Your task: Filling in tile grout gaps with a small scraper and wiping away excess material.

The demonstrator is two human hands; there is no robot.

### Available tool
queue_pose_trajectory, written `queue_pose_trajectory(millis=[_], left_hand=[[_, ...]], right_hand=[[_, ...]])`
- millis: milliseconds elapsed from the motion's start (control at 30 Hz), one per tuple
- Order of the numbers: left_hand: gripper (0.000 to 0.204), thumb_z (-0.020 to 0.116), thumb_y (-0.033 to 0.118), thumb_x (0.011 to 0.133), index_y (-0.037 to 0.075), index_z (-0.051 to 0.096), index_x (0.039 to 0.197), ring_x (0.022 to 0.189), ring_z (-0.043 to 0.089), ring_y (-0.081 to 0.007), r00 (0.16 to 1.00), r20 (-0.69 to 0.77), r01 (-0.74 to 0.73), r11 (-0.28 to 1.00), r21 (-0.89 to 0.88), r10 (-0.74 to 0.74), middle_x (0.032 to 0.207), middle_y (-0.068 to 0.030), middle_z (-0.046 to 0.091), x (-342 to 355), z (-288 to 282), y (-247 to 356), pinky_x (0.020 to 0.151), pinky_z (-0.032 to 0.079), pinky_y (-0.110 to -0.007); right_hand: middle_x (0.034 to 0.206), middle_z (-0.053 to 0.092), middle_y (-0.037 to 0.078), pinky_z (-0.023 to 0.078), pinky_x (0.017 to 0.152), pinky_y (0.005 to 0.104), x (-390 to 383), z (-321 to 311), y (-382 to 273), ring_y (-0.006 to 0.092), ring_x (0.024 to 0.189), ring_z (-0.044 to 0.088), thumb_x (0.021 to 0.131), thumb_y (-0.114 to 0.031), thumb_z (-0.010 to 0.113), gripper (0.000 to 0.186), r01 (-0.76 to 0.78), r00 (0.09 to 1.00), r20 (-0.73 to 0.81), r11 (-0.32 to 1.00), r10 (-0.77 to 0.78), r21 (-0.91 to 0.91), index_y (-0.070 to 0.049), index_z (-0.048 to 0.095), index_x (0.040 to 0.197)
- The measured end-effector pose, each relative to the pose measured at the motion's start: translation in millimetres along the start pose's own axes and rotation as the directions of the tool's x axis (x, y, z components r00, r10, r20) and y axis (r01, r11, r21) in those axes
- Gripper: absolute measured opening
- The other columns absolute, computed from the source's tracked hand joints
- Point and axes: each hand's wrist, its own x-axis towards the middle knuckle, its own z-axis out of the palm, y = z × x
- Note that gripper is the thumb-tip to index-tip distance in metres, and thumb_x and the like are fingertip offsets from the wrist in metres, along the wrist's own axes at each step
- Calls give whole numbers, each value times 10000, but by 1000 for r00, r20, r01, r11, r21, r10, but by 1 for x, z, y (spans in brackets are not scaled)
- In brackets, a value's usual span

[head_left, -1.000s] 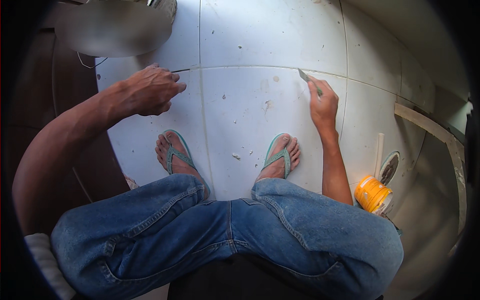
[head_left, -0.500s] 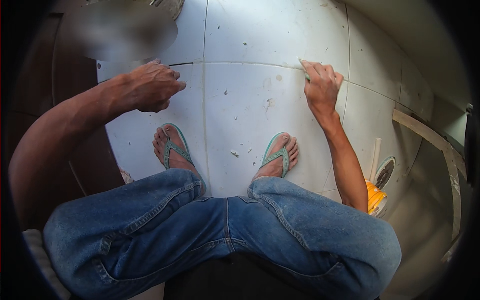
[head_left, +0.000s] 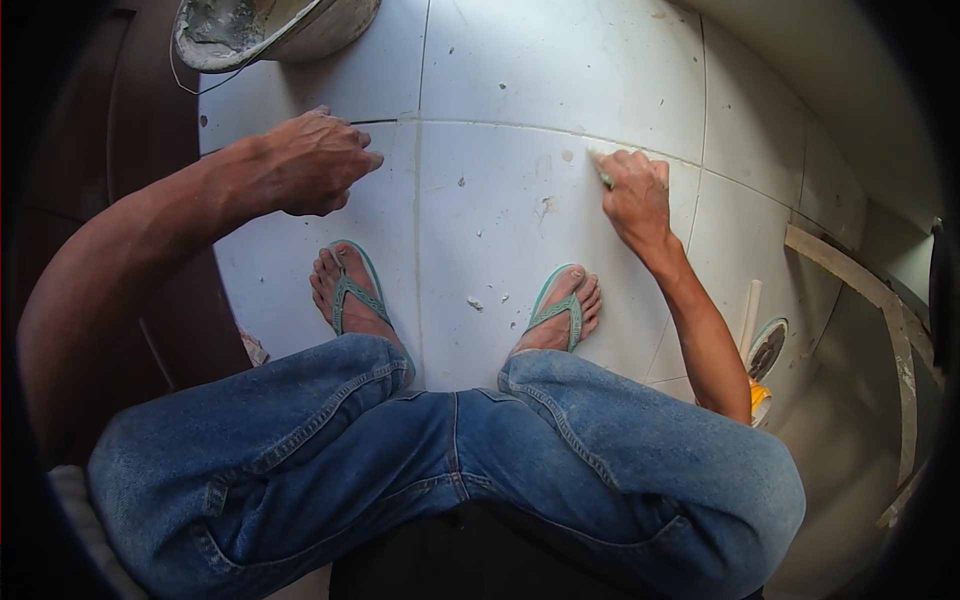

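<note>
My right hand [head_left: 636, 195] grips a small green-handled scraper [head_left: 607, 178], its pale blade pointing up-left at a grout line in the white tiled floor [head_left: 510, 70]. My left hand [head_left: 325, 165] hovers at or just over a tile joint with a dark gap to the left, its fingers bent but apart; its palm is hidden, and I see nothing held. A dirty bucket [head_left: 310, 35] with a wire handle stands beyond that hand. My feet in green flip-flops are planted between the two hands.
A dark brown panel [head_left: 70, 150] lines the left side and a pale wall the right. At lower right are a pale tube [head_left: 750, 315], a round drain [head_left: 768, 350], an orange container [head_left: 759, 395] half hidden by my arm, and curved beige strips [head_left: 850, 260].
My right hand first went up, then came back down and slightly left along the grout line with the scraper. My left hand has risen slightly. The orange container is now mostly covered by my arm.
</note>
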Motion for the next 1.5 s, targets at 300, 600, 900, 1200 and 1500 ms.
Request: queue_pose_trajectory(millis=[300, 600, 900, 1200, 1500], left_hand=[[383, 781, 200, 965, 4, 690, 1280, 1135, 717, -337, 1000, 5, -6, 1000, 28, 6, 1134, -160, 720, 3, -6, 0, 1064, 542, -533], [322, 800, 180, 948, 20, 694, 1206, 1085, 716, -325, 994, -73, -74, 996, 39, 77, 1079, -141, 714, 7, -23, -6, 1017, 561, -485], [448, 648, 184, 1021, 37, 586, 1439, 1292, 624, -336, 989, -108, -82, 983, 163, 100, 1398, -183, 618, 48, -33, 8, 1089, 525, -499], [962, 690, 516, 983, 288, 173, 1761, 1696, 31, -375, 891, -452, -57, 998, -28, 39, 1839, -103, 100, 88, 66, 29, 1360, 65, -657], [916, 490, 678, 1005, 292, 151, 1763, 1701, 53, -304, 885, -441, -119, 988, 94, 148, 1840, -57, 118, 85, 91, -10, 1370, -16, -629]], right_hand=[[984, 772, 24, 417, 881, 460, 19, -8, -16, 251, 960, 678, 914, -97, 678, 278, 45, 998, 36, 998, -47, 49, -177, 820, 1140], [774, 689, 52, 461, 704, 324, -57, -16, -63, 137, 735, 624, 1044, -230, 696, 227, -484, 847, 300, 407, 438, 775, -20, 779, 1018], [743, 669, 46, 447, 651, 299, -111, 1, -124, 124, 678, 582, 1048, -241, 667, 261, -569, 731, 434, 120, 527, 813, -10, 736, 947], [885, 737, 145, 509, 735, 378, -114, 19, -124, 282, 759, 664, 1012, -216, 701, 225, -495, 818, 306, 325, 488, 806, 5, 736, 989], [860, 721, 127, 492, 736, 376, -117, 19, -123, 256, 742, 629, 1017, -257, 691, 257, -522, 800, 325, 318, 504, 791, -6, 728, 976]])
